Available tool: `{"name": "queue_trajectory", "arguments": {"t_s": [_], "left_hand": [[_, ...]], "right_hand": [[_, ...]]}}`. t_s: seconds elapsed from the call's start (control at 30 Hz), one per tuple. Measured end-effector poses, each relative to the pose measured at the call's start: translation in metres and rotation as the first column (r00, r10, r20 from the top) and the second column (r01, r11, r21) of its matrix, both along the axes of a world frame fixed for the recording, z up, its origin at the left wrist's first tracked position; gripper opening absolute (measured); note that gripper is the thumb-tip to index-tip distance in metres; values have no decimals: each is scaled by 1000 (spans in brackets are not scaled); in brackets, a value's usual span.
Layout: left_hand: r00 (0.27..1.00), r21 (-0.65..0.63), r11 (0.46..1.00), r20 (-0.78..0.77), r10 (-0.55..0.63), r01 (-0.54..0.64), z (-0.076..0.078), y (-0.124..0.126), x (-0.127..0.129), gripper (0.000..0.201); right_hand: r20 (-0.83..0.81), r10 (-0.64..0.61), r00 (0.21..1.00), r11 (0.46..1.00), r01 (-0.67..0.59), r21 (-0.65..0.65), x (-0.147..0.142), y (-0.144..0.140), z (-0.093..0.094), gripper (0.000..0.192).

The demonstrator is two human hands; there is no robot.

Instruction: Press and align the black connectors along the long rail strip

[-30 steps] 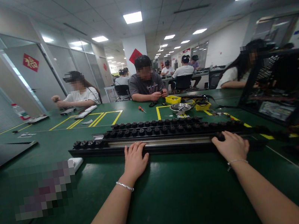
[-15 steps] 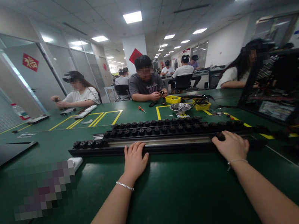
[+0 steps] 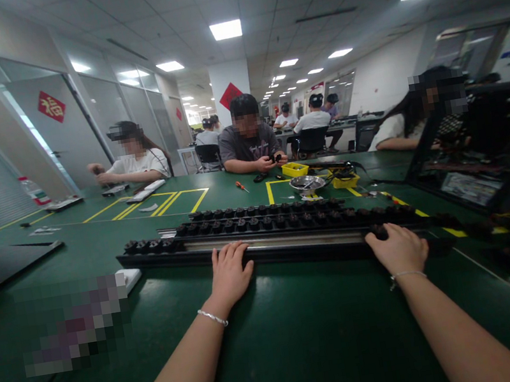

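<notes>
My left-hand fingers (image 3: 229, 256) lie flat and loose on the near edge of the long black rail (image 3: 272, 240), my right hand (image 3: 398, 247) curls over its right end, gripping nothing I can make out. I'm steadying it square on the green worktop (image 3: 283, 341); any slide needs both hands moving together. The white block (image 3: 128, 277) left and dark case (image 3: 485, 148) right crowd the ends.

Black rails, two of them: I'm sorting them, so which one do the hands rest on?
The nearer, longer rail; left hand and right hand rest on it.
</notes>
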State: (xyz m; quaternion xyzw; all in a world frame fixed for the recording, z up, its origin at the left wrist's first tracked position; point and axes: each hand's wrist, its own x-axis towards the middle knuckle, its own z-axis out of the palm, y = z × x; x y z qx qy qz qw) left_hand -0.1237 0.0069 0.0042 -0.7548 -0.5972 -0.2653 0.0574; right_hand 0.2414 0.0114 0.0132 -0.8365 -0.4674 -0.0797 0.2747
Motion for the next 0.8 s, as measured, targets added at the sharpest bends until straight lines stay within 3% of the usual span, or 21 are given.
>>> {"name": "queue_trajectory", "arguments": {"t_s": [0.8], "left_hand": [[1000,4,1000,-1,1,-1,-1,1,0,39]], "right_hand": [[-28,-16,999,1000,16,9,7,0,1,57]]}}
